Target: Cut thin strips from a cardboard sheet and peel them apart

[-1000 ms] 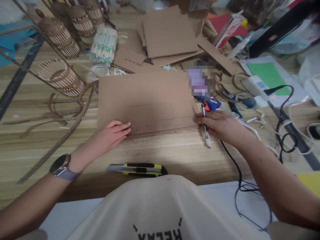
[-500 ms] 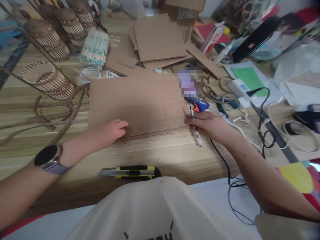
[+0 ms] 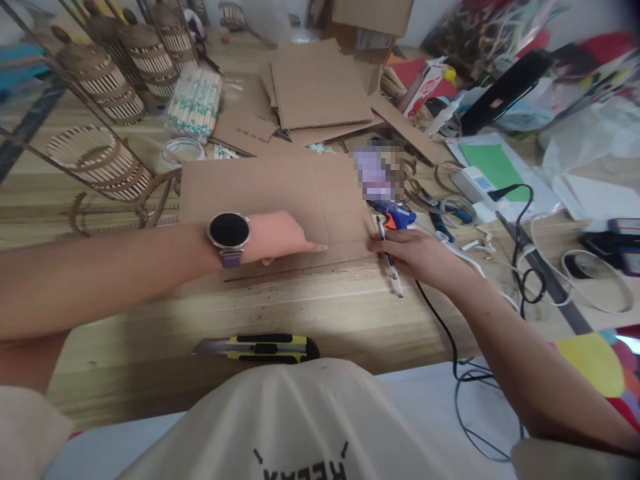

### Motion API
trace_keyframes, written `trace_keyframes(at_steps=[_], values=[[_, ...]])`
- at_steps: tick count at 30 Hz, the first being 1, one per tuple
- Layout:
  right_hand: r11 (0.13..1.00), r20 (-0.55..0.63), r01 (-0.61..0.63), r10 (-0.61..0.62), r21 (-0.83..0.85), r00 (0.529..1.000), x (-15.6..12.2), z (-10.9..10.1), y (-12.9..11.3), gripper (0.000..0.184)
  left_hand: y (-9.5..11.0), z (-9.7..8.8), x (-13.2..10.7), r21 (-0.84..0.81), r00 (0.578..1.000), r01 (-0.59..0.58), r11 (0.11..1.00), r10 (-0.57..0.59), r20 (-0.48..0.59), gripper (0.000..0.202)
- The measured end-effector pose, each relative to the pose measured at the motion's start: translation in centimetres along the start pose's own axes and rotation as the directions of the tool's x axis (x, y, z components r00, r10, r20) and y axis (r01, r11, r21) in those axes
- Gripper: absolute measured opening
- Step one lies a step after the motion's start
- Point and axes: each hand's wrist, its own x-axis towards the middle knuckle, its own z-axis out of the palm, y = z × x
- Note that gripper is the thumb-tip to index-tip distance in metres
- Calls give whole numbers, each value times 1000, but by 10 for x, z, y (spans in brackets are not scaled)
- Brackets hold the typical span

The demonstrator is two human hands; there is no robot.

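Note:
A flat sheet of brown cardboard (image 3: 260, 190) lies on the wooden table in front of me. My left hand (image 3: 283, 237) reaches across its near part, one finger stretched out to the right; its other fingers are mostly hidden beneath the hand. It holds nothing that I can see. At the sheet's right edge is my right hand (image 3: 417, 257), with a pen (image 3: 390, 260) tucked between its fingers and the fingertips touching the cardboard. A yellow and black utility knife (image 3: 267, 348) lies near the table's front edge, blade out to the left.
A blue glue gun (image 3: 397, 215) lies just beyond my right hand, its black cord running toward me. More cardboard pieces (image 3: 323, 90) are stacked behind the sheet. Slatted baskets (image 3: 107, 160) and a bag of wooden sticks (image 3: 194, 103) stand left. Pliers (image 3: 443, 220) and cables lie right.
My left hand has moved right along the cardboard, from its lower left part to near its middle. My right hand stays at the right edge with the pen.

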Motion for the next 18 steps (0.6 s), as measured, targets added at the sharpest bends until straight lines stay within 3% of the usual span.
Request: trace_keyframes(at_steps=[2, 4, 9, 13, 18], values=[[1000, -6, 13, -13, -6, 1000, 0, 0, 1, 39, 2, -1, 15, 176, 977, -164, 971, 135, 168, 100], [1000, -5, 29, -29, -10, 1000, -1, 0, 1, 38, 3, 3, 29, 231, 941, -319, 919, 278, 193, 119], [999, 3, 34, -34, -14, 999, -1, 1, 1, 37, -5, 19, 53, 133, 895, -445, 886, 434, 102, 115], [1000, 1, 8, -8, -10, 1000, -2, 2, 3, 39, -14, 15, 67, 70, 819, -558, 827, 536, 205, 130], [999, -82, -34, 36, 23, 996, -7, -1, -6, 33, -16, 7, 74, 30, 816, -532, 846, 503, 286, 142]])
